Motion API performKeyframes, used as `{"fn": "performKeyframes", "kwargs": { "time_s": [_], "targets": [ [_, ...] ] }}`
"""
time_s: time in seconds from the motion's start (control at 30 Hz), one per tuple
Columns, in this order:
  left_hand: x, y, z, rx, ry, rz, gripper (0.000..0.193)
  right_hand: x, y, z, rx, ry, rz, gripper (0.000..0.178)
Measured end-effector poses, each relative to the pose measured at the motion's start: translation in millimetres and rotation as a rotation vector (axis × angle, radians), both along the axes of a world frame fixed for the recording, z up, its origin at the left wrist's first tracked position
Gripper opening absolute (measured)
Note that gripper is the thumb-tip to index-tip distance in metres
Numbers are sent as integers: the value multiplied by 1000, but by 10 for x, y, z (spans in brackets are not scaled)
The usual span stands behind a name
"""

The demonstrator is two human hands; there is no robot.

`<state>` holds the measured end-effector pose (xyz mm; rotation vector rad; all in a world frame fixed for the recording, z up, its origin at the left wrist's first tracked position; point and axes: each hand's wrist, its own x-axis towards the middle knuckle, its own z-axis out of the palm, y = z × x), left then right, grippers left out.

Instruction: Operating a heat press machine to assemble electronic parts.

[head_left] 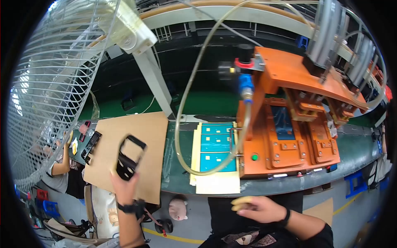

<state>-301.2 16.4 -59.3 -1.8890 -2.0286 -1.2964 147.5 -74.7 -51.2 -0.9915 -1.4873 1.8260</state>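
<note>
Across a factory workshop, a dark green tabletop (pixel 178 177) runs beyond both hands. The left hand (pixel 124 186) is closed around the lower end of a black frame (pixel 125 168) with a large opening, raised over a cardboard sheet (pixel 153 167); motion blurs it. The right hand (pixel 262 208), fingers loosely curled and parted from the thumb, appears to carry nothing. The frame seems picked up but set down nowhere; what else is done or left cannot be told. Ahead of the right hand, the orange press (pixel 276 161) has a recessed bed holding a dark blue panel (pixel 283 124). Between the hands, farther out, a teal sheet (pixel 215 142) bears small pale squares. Beyond the left hand, leftward, lies a dark molded part (pixel 91 148).
</note>
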Motion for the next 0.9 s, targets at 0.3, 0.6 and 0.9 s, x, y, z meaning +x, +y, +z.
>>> {"fn": "performKeyframes", "kwargs": {
  "time_s": [0.3,0.6,0.9],
  "targets": [
    [2141,-1457,-348,119,-334,-265,93,-246,-277,286,-144,383,-36,35],
    [3054,-1085,62,259,31,-641,121,1000,-734,878,281,390,-303,33],
    [3531,-734,1056,57,3,-1289,109,1791,-724,1276,913,-129,-235,31]
  ]
}}
